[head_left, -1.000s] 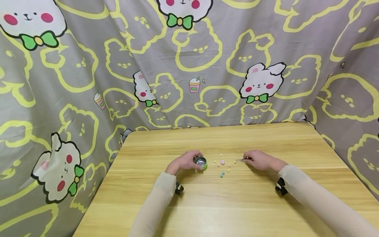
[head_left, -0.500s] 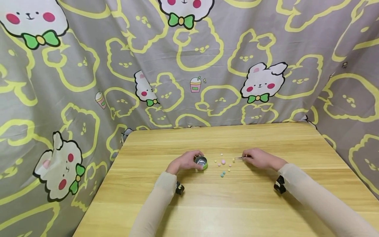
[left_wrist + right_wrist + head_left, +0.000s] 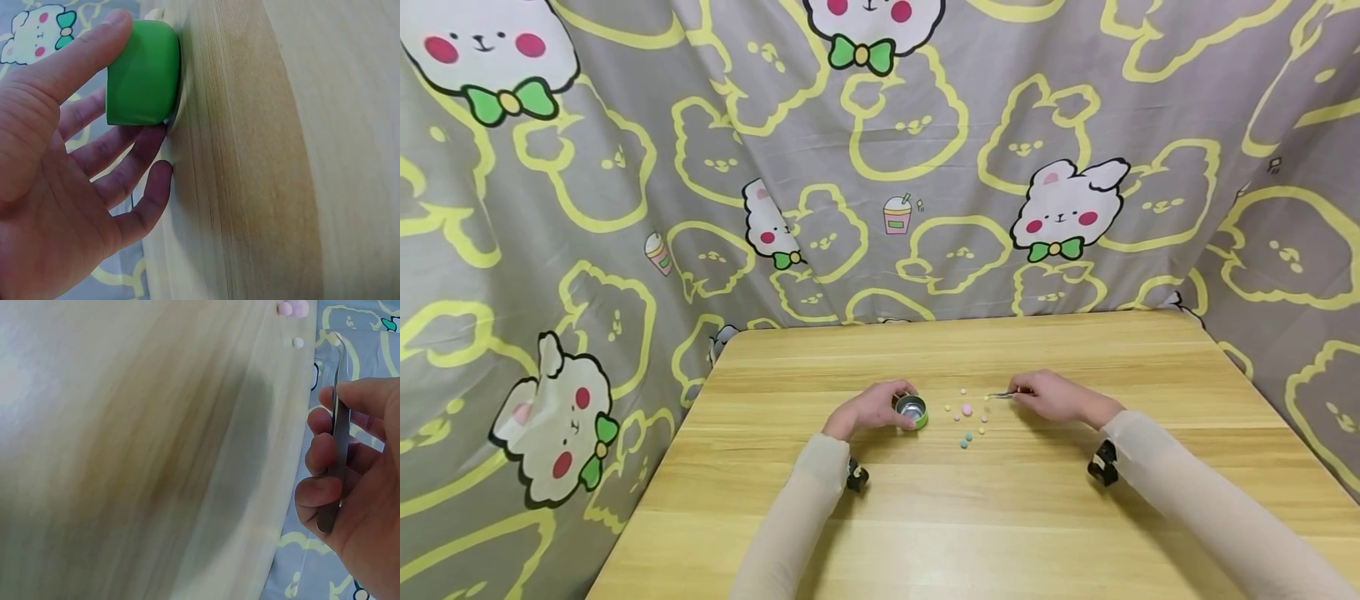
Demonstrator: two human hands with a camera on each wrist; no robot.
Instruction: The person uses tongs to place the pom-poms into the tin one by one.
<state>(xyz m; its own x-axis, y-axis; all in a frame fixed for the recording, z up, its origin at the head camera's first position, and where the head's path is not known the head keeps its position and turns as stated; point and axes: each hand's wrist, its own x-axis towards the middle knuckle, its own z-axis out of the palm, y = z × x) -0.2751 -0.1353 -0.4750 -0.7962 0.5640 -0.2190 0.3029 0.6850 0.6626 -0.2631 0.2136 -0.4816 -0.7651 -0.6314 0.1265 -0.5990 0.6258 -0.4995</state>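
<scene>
My left hand [image 3: 868,407] holds a small round green tin [image 3: 144,75] on the wooden table, thumb on its near side and fingers behind it. The tin stands upright with its silvery inside facing up in the head view. To the right, my right hand [image 3: 1051,395] pinches metal tweezers [image 3: 341,437] between thumb and fingers. At their tips, pointing left, sits a small yellow bead [image 3: 987,398]. Between the two hands lie several loose beads, among them a larger pink bead [image 3: 967,410], a teal bead [image 3: 964,444] and a white bead [image 3: 963,392].
The wooden table [image 3: 970,525] reaches back to a grey patterned curtain [image 3: 955,150], which also hangs along the left and right sides. A black wrist camera [image 3: 1103,463] hangs under the right sleeve, another black camera [image 3: 857,475] at the left wrist.
The right hand has moved a little left and away from me, carrying the tweezers and yellow bead toward the tin. The left hand and the tin stay in place.
</scene>
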